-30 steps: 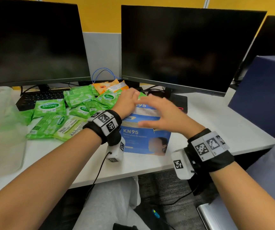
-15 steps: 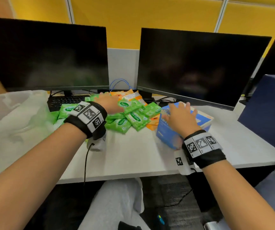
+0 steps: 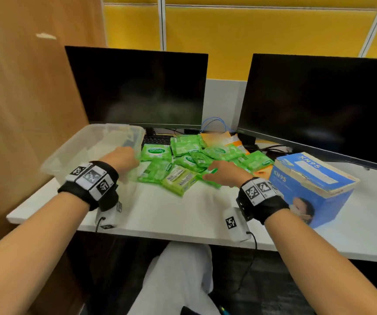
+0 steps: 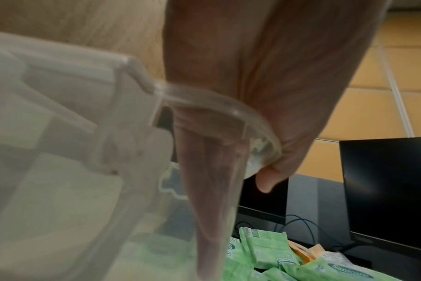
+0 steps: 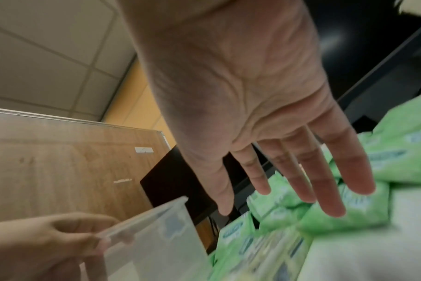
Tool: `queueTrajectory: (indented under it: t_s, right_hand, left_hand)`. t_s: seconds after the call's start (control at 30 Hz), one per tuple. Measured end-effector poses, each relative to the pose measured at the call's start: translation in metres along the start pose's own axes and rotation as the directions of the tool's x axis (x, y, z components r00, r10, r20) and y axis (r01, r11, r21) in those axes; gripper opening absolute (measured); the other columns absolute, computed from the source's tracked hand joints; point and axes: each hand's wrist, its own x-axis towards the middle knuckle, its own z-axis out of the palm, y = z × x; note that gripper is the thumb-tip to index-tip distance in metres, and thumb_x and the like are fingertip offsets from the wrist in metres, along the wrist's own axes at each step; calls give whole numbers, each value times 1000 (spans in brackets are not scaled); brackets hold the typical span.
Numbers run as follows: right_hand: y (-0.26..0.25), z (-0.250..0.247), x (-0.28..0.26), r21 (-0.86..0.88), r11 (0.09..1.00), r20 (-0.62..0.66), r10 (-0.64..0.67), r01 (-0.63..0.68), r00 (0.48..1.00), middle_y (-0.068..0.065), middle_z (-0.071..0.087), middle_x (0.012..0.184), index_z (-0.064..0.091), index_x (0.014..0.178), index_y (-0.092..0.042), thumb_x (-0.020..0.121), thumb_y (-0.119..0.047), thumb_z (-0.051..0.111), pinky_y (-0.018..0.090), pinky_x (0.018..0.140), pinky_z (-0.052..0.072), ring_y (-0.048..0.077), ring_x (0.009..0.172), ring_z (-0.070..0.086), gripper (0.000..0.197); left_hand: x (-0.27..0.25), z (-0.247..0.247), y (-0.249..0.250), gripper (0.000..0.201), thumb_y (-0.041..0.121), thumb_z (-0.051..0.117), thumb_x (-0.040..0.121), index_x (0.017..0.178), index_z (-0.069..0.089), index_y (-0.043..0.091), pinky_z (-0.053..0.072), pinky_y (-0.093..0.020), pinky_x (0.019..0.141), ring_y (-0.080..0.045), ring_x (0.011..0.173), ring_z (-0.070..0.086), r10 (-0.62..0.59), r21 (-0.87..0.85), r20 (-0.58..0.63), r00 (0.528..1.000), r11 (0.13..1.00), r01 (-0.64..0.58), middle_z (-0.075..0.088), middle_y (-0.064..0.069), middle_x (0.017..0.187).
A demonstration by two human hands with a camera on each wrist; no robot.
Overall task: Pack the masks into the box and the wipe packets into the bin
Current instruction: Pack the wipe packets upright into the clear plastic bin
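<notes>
Clear plastic storage bin [image 3: 87, 146]: sitting at the far left of the white bench [image 3: 183, 214], tilted, its right rim raised. No packets can be seen inside it.

Left hand [image 3: 124, 156]: grip closed on the bin's rim, fingers curling inside the wall and thumb outside, as the left wrist view is showing [image 4: 264, 117]. Risk: the hold is on one corner only, so the bin may be twisting or sliding off the bench's left edge if pulled hard.

Green foil wipe packets [image 3: 189, 160]: lying in a loose heap at mid-bench, just right of the bin, a few orange packets [image 3: 230, 139] at the far side. Risk: slick, overlapping packs may be scattering or dropping off the near edge when swept.

Right hand [image 3: 225, 172]: grip open, fingers straight and spread, holding nothing, hovering over the heap's near right side.

Blue cardboard KN95 mask box [image 3: 308, 185]: standing at the right, flaps down; masks not visible.
</notes>
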Motion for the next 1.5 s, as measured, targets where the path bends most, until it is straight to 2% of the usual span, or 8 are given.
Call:
queueTrajectory:
  t_s: [0.2,0.43,0.83,1.0,1.17,1.27,1.33,1.5]
  right_hand:
    - [-29,44,35,-15,996,203,-83,88,976,-2,33,152,25,149,-31,87,-48,61,33,102,38,22,133,41,73]
    - [-34,83,72,-261,965,179,70,-21,981,19,4,157,6,149,-43,73,-61,65,50,107,37,45,135,34,98]
    - [12,48,67,-555,828,-97,-154,75,983,1,61,97,42,129,-33,85,-36,56,30,64,50,23,82,64,47]
    - [-2,-22,49,-15,1000,-323,2,-7,946,-1,58,83,47,120,-16,88,-34,61,21,46,41,10,62,56,40]
    - [-40,-84,17,450,832,-703,105,326,703,-6,59,91,50,100,-19,81,-30,68,14,50,45,7,75,59,28]
    - [-81,-76,24,634,648,-595,61,422,802,1,63,95,50,94,-24,74,-31,79,34,61,57,16,79,68,35]
    - [-112,-51,41,711,588,-504,42,387,863,8,63,91,47,80,-26,68,-27,82,41,59,58,28,82,70,37]
    - [-178,13,92,563,792,-339,-39,236,940,5,56,77,38,66,-22,62,-27,79,48,60,59,29,77,66,42]
  left_hand:
    - [-9,-5,-24,40,18,48,96,134,38,10,58,-39,77,-33,80,72,155,-196,126,980,972,-129,71,-13,98]
    - [0,-9,-53,37,23,54,94,130,44,28,56,-23,68,-13,73,71,341,-209,208,917,931,-299,72,0,90]
    - [39,-15,-67,29,16,67,83,106,57,30,50,-33,89,-13,88,67,517,-215,225,826,853,-475,74,9,89]
    - [49,-3,-61,21,24,67,82,102,62,30,51,-39,93,-12,94,66,586,-223,141,798,804,-551,72,10,98]
    - [48,-1,-44,27,45,52,92,92,68,23,52,-24,77,0,75,65,551,-422,-37,834,747,-513,72,5,85]
    - [54,-8,-43,28,37,39,100,109,58,19,50,-36,81,-17,89,65,316,-699,-262,912,589,-406,67,-5,99]
    - [61,-13,-49,28,34,36,101,119,50,18,44,-33,79,-21,94,58,127,-650,-393,911,662,-373,61,-3,107]
    - [90,-15,-58,28,21,45,94,120,56,15,43,-31,89,-23,104,55,194,-388,-290,937,871,-301,60,-2,110]
